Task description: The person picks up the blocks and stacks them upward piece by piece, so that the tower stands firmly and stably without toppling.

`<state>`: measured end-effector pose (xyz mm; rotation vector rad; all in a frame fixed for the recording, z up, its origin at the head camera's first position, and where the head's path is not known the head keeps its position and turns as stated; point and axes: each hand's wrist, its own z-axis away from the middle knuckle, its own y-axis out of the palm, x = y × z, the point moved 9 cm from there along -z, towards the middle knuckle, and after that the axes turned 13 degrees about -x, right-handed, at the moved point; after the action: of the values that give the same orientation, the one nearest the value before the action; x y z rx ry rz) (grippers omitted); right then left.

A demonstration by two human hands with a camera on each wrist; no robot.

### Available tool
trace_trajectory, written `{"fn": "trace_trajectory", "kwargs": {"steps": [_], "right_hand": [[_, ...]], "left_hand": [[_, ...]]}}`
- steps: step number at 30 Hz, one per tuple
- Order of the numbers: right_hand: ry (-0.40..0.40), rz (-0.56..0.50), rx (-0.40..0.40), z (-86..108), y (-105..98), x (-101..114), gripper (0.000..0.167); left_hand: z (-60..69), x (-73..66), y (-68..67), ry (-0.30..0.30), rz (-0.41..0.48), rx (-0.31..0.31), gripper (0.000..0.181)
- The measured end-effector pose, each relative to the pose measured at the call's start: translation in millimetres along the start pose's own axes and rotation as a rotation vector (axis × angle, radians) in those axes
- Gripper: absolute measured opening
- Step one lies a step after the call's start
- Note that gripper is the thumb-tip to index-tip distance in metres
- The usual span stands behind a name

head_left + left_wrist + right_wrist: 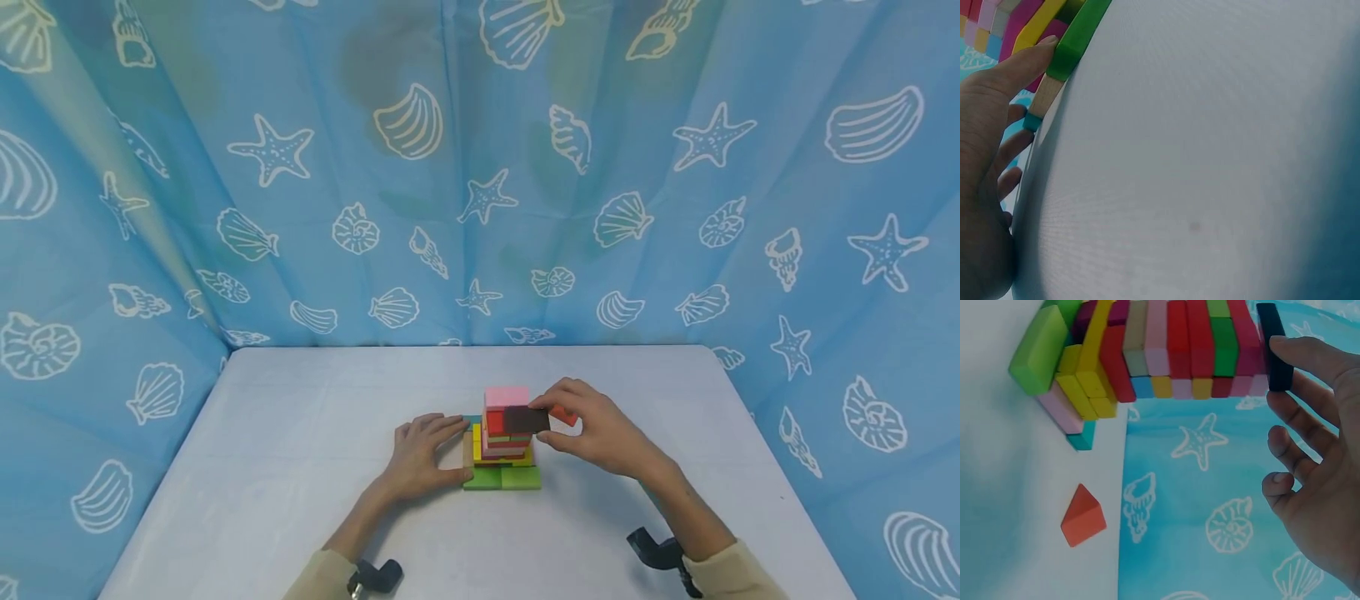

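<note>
A tower of colourful blocks (506,398) rises from a base of green blocks (517,478) and other coloured pieces. My right hand (603,429) pinches a black block (521,419) between thumb and fingers. In the right wrist view that black block (1276,350) is at the tower's top end, beside a dark pink block (1244,340); whether they touch I cannot tell. My left hand (423,458) is at the left of the base, fingers spread. Its thumb touches the green block (1072,50) in the left wrist view, near a wooden block (1046,94) and a teal block (1032,122).
An orange-red triangular block (1084,519) lies on the white table (1029,550) apart from the tower; the right hand partly hides it in the head view. A blue curtain (465,208) with shells and starfish surrounds the table.
</note>
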<state>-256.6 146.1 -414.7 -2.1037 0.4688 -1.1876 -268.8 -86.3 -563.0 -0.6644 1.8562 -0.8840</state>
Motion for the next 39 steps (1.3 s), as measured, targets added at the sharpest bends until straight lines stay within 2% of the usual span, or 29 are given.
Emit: {"fn": "trace_trajectory", "kwargs": {"steps": [10,18,39], "right_hand": [[0.023,0.043,-0.012,-1.0,7.2,3.8,0.046],[0.038,-0.047,-0.017,-4.6,9.5,10.6,0.044],[0.034,-0.045,-0.019,-8.0,21.3,14.3,0.041]], "left_hand": [[1.5,-1.2,-1.4,0.007,0.006,0.000,0.083],[1.2,-1.6,-1.1,0.007,0.013,-0.001,0.083],[0.8,1.2,0.8,0.000,0.007,-0.001,0.083]]}}
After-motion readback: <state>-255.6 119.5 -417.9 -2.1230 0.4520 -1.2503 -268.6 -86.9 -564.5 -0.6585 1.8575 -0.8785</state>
